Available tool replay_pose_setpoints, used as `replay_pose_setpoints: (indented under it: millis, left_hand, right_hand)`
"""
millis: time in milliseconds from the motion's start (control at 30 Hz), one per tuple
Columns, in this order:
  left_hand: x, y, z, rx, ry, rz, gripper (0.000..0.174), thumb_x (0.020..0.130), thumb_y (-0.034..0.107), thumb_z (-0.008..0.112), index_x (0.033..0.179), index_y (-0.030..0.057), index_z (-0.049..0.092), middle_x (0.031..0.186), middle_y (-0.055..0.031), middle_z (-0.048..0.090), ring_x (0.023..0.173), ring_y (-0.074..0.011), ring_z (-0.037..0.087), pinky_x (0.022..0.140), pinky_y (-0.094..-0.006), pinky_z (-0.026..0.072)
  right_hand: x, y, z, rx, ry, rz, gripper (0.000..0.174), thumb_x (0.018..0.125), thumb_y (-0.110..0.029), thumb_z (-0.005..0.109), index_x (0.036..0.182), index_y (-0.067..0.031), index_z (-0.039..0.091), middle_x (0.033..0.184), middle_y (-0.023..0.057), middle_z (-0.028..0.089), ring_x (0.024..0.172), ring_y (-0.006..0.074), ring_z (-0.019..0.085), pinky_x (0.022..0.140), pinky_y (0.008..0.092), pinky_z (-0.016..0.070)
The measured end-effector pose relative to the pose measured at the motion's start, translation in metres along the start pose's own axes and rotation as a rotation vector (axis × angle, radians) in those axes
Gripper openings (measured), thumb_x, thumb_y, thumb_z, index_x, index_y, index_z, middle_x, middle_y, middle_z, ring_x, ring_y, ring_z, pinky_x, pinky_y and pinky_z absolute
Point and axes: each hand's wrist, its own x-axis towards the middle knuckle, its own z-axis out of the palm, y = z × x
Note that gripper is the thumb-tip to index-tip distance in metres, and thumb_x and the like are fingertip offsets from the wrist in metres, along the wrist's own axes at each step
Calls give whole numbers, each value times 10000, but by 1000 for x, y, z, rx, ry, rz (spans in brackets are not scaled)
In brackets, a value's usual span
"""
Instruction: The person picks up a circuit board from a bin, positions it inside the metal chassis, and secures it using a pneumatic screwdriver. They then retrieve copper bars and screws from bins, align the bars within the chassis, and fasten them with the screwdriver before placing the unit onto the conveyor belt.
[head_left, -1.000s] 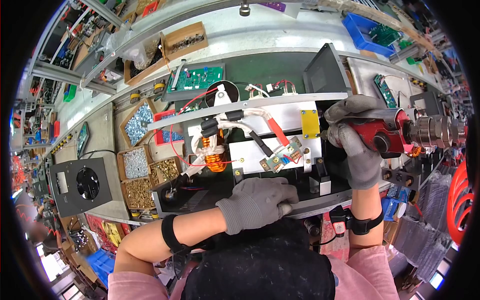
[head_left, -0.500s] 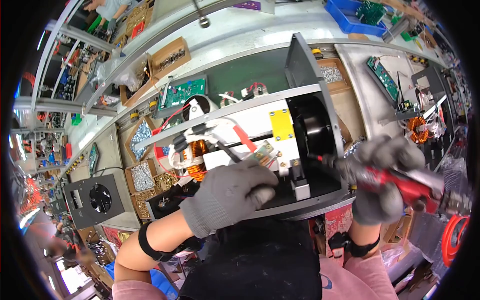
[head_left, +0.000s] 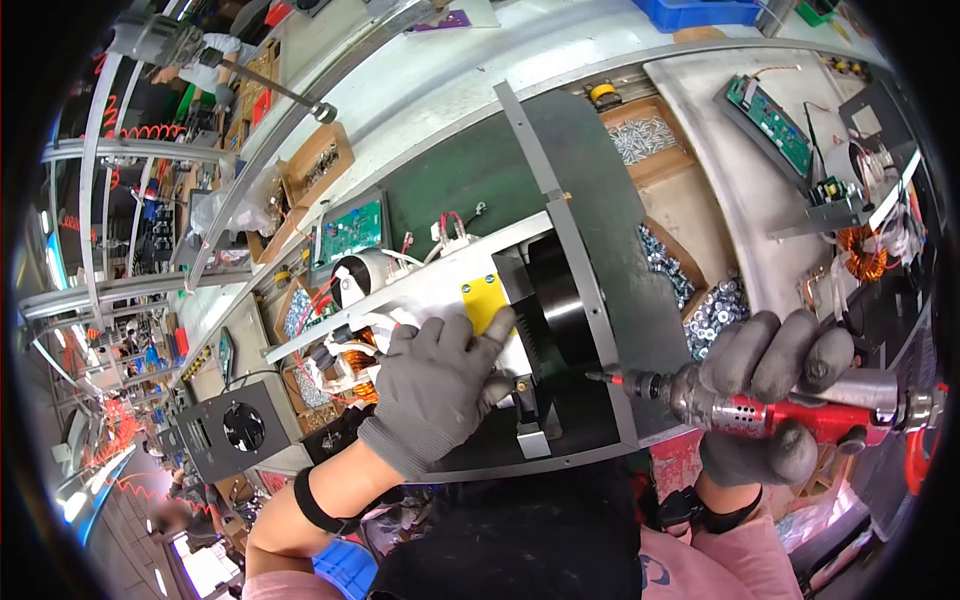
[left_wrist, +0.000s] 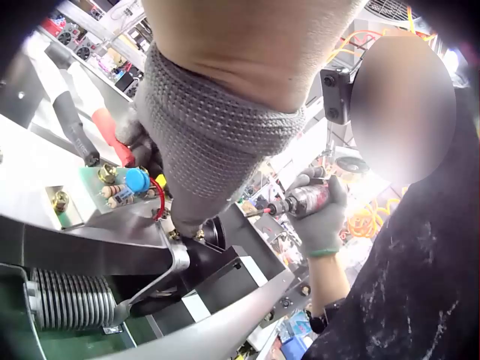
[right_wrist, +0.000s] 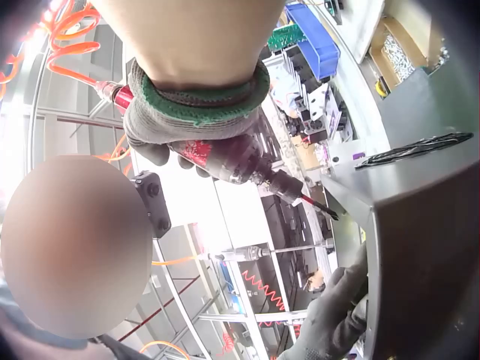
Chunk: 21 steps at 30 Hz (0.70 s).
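Observation:
In the head view my gloved left hand (head_left: 435, 385) lies over the white block inside a grey metal chassis (head_left: 590, 300), fingers spread loosely. Its fingertips are right at the edge of a yellow plate (head_left: 483, 303) fastened with screws. My gloved right hand (head_left: 780, 360) grips a red pneumatic screwdriver (head_left: 745, 412) at the chassis' right side. The driver's bit (head_left: 603, 377) points left across the chassis wall. In the left wrist view, a small circuit board (left_wrist: 112, 191) and a red-sleeved cable (left_wrist: 111, 136) sit beside the left hand.
Bins of screws (head_left: 640, 142) and nuts (head_left: 715, 315) stand right of the chassis. A green circuit board (head_left: 350, 235) lies behind it. Another unit with a copper coil (head_left: 865, 255) is at far right. A hanging tool shaft (head_left: 275, 90) crosses the upper left.
The head view has turned. My right hand has drawn the screwdriver away from the yellow plate, out to the right. My left hand has moved from the chassis' front edge onto the white block.

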Motion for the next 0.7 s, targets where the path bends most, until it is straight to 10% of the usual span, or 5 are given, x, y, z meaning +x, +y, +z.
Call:
replay_pose_setpoints:
  millis: [300,700]
  left_hand:
    - [-47,-14,1,-232,138,28,471,730,399,664,1144,176,628,1025,-77,546,954,-261,534,787,-405,405]
    - [-192,-70,42,-397,412,-447,403,729,313,691,1094,154,636,1047,-105,561,981,-313,535,834,-423,425]
  right_hand:
    - [35,40,37,-245,-404,68,447,759,-132,687,1108,-79,413,854,125,529,686,211,557,580,332,497]
    - [-7,66,113,-303,-426,261,383,749,-33,654,1090,-42,478,899,166,617,747,198,607,568,294,512]
